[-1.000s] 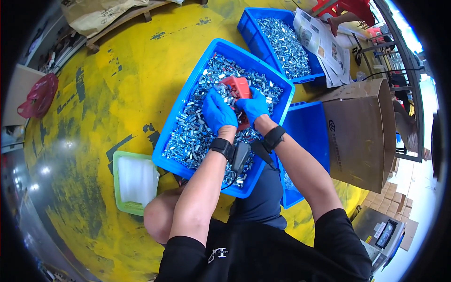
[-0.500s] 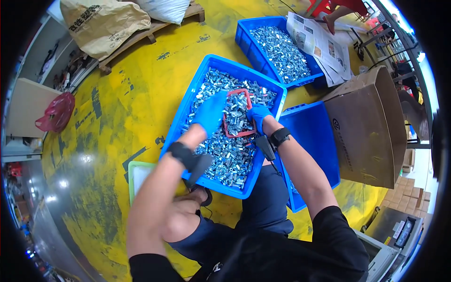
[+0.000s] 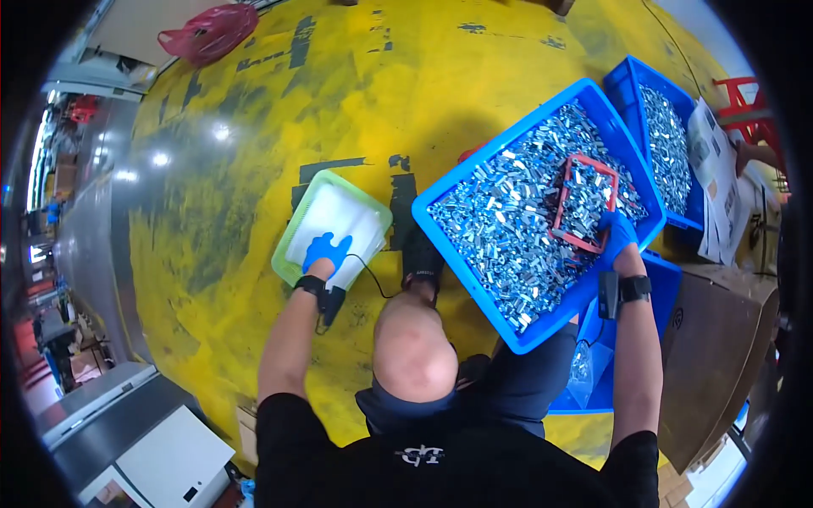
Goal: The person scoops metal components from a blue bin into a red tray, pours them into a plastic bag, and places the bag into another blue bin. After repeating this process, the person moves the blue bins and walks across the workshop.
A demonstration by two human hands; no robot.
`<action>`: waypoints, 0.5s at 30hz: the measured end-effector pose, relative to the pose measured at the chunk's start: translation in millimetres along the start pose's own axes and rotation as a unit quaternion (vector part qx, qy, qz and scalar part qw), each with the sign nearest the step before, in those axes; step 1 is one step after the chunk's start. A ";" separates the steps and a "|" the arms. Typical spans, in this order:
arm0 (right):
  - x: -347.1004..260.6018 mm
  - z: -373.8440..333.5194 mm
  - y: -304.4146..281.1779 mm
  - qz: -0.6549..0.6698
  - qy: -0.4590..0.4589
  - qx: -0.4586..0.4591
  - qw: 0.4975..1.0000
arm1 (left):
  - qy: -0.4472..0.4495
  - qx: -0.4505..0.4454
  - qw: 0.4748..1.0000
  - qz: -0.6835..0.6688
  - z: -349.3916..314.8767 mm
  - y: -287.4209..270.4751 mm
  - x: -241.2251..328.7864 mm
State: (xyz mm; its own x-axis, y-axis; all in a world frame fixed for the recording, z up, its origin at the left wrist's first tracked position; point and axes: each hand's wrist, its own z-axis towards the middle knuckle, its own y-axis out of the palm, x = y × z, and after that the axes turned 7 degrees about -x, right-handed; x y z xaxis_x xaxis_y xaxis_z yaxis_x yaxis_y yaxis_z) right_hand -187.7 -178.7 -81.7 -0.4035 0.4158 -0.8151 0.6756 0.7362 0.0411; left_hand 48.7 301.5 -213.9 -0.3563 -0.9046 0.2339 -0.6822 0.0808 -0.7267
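A large blue bin [image 3: 426, 222] full of small shiny metal pieces [image 3: 517, 229] leans tilted by my legs. Half sunk among the pieces is a small red basket [image 3: 586, 160], which has metal pieces inside too. My right hand [image 3: 620, 237], in a blue glove, grips the basket's near right edge. To the left, a pale green tray [image 3: 298, 222] holds white, thin-looking material [image 3: 345, 213]. Over this material my left hand [image 3: 327, 251], also blue-gloved, is spread with its fingers apart. Whether its fingertips touch the white material I cannot tell.
Another blue bin [image 3: 631, 89] of metal pieces stands at the far right beside newspaper sheets [image 3: 716, 178]. A lower blue bin [image 3: 665, 284] with a clear bag in it and a cardboard box [image 3: 720, 347] are at the right. A red plastic bag [image 3: 207, 34] lies far left.
The view has swung left. My left hand has left the metal pieces in the large bin and moved to the green tray, fingers spread. My right hand remains at the red basket.
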 end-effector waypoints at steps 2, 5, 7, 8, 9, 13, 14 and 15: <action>-3.2 -3.7 -4.0 0.028 0.038 0.054 0.997 | -0.114 0.012 0.993 0.005 2.0 8.5 50.0; 0.1 -0.3 -12.0 0.010 0.056 0.075 0.996 | -0.123 0.046 0.990 -0.057 17.1 4.3 84.0; 2.1 -2.1 -4.1 0.007 0.060 0.084 0.995 | -0.158 0.023 0.976 -0.147 40.8 10.3 63.5; 1.9 -2.0 3.2 0.018 0.069 0.095 0.993 | -0.189 -0.002 0.953 -0.237 55.3 17.9 50.9; 1.4 -1.5 6.4 0.029 0.079 0.110 0.990 | -0.215 -0.028 0.921 -0.323 63.0 17.8 50.3; 10.4 6.8 -13.5 0.021 0.053 0.098 0.994 | -0.063 -0.008 0.988 -0.137 56.6 26.4 61.5; 14.7 8.2 -17.4 0.012 0.036 0.079 0.996 | -0.060 -0.011 0.989 -0.132 51.9 28.5 59.5; 19.8 8.7 -20.1 0.017 0.037 0.084 0.996 | -0.047 0.015 0.984 -0.169 47.4 30.8 53.3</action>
State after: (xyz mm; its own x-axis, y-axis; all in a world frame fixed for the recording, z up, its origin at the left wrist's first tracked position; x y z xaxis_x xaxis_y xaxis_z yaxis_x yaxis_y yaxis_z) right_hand -203.9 -189.9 -103.6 -0.4185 0.4821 -0.7697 0.7813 0.6232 -0.0344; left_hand 39.0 235.9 -254.5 -0.0512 -0.9123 0.4063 -0.7317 -0.2426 -0.6370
